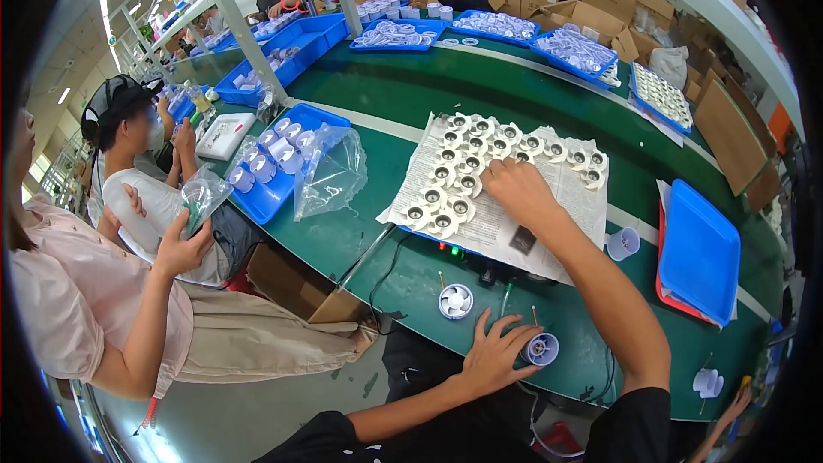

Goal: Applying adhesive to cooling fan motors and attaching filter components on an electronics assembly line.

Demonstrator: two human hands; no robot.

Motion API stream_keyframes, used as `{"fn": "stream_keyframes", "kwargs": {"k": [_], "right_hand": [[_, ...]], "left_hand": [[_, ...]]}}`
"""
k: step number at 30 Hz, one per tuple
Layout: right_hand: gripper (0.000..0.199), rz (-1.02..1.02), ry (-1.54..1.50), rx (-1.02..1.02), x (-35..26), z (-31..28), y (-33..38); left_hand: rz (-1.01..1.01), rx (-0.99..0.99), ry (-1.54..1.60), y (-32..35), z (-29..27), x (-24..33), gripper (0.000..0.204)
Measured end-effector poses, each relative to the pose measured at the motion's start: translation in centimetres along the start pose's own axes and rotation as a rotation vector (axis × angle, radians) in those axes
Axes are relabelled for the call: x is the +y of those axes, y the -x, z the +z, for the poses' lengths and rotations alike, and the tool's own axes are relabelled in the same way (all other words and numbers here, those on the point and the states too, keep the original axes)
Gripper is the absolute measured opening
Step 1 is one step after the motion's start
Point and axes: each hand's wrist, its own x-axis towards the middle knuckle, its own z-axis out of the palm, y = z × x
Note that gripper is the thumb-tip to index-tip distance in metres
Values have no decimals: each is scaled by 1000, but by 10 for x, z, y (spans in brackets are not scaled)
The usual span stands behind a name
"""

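Note:
My left hand point(497, 353) rests on the green bench with fingers curved round a small pale-purple cup-shaped housing point(549, 358). Inside the housing a round dark-and-brass core shows, and a thin stick stands up behind it. Farther out, my right hand point(518, 192) reaches over a newspaper sheet point(549, 244) with its fingertips pinched beside several white fan wheels point(471, 163); what they hold, if anything, is hidden. Left of my left hand stands another housing with a white fan point(455, 301) in it. Another pale cup point(623, 243) lies tilted right of the newspaper.
Blue trays point(700, 249) are stacked at the right. A blue tray of white cups point(321, 116) and a clear plastic bag point(330, 176) lie at the left. Black cables point(375, 291) cross the bench edge. A person in pink point(129, 291) stands close on the left.

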Motion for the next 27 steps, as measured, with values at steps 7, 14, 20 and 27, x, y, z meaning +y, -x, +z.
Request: {"fn": "stream_keyframes", "kwargs": {"k": [7,14,20,27], "right_hand": [[7,0,30,1,0,5,0],[5,-79,19,-2,-4,-5,15],[7,-52,-147,31,8,20,30],[12,-70,-233,303,-14,61,-12]], "left_hand": [[7,24,-12,0,1,2,74],[-9,17,-7,3,-5,6,77],[8,-58,-8,-4,-9,6,71],[-74,-2,-45,-11,-5,0,66]]}}
